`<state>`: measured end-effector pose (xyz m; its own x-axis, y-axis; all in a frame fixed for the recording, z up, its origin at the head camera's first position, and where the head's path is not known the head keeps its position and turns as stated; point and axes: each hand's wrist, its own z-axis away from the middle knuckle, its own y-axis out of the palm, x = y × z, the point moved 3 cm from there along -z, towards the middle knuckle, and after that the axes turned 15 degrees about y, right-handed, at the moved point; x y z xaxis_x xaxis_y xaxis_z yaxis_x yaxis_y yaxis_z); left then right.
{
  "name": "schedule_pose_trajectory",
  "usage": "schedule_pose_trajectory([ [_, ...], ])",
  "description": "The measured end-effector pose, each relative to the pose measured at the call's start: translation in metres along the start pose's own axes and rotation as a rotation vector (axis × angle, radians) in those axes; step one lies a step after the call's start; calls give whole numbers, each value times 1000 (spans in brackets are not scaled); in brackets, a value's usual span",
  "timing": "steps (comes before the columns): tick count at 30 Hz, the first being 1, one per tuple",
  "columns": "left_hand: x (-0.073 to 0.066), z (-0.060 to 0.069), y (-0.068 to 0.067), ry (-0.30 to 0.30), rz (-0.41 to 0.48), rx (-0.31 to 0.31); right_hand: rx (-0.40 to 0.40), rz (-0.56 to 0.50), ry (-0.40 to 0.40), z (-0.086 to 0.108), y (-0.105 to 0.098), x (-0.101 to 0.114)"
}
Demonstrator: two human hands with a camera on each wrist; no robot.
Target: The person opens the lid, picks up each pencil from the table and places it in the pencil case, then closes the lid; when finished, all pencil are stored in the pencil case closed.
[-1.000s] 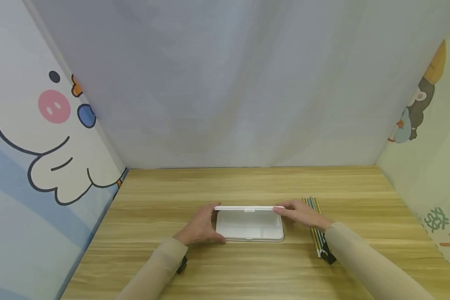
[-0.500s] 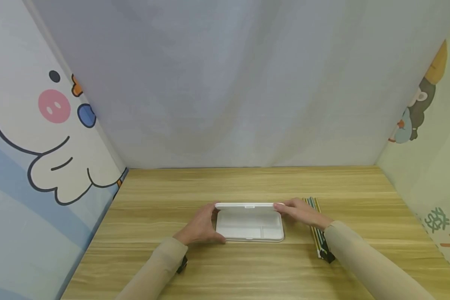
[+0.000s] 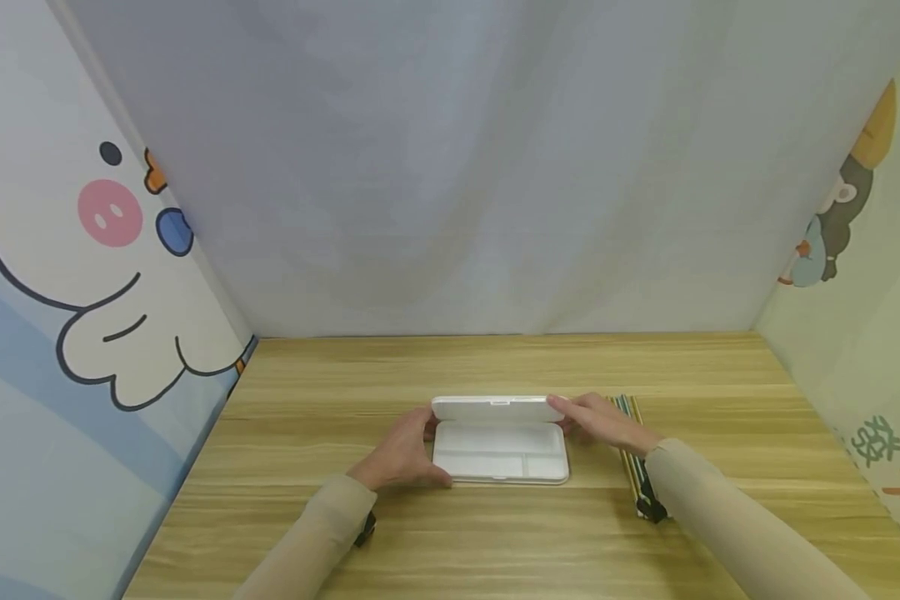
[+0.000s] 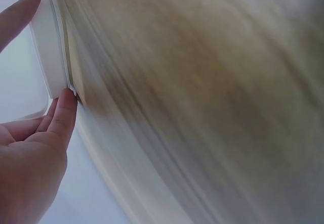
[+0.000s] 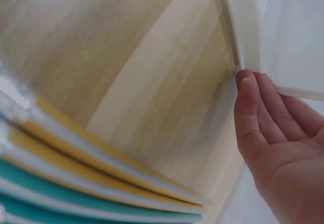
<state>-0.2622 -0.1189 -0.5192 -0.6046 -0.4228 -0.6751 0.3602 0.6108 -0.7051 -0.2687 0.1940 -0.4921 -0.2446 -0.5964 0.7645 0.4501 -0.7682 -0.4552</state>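
Note:
A white pencil case (image 3: 480, 465) lies on the table with its hinged lid (image 3: 472, 408) raised at the back. Inside, thin dividers mark off bare compartments. My left hand (image 3: 401, 454) grips the left end of the case, thumb at the front corner and fingers at the back one. At the lid's right end, my right hand (image 3: 600, 419) holds the corner. The right wrist view shows its fingertips (image 5: 248, 85) against the case's back corner. Beneath the right forearm lie several striped pencils (image 5: 116, 168), yellow and teal with white, partly hidden in the head view (image 3: 630, 462).
The wood-grain table (image 3: 330, 375) meets a pale curtain (image 3: 495, 208) at its back edge. Cartoon-printed panels, one at the left (image 3: 60, 250) and one at the right (image 3: 862, 333), flank it. A black wrist device (image 3: 651, 504) sits by the pencils.
The lid has swung up and back, showing more of the case's inside. My right hand has risen slightly with it, while the left hand and the case base have stayed put.

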Motion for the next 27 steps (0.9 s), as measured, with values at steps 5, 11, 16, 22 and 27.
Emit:
schedule_pose_trajectory([
  [5,-1,0,-1,-15,7,-9,-37,-10,48,-1,1,3],
  [11,-3,2,-1,-26,-25,-4,-72,-35,94,-2,0,6],
  [16,-3,2,-1,-8,-31,-9,-75,-88,134,-7,-1,4],
  [22,-2,1,-1,15,-36,-17,-99,-107,177,-12,-1,5],
  [27,0,1,0,17,-52,-14,-119,-102,208,-16,-1,5],
])
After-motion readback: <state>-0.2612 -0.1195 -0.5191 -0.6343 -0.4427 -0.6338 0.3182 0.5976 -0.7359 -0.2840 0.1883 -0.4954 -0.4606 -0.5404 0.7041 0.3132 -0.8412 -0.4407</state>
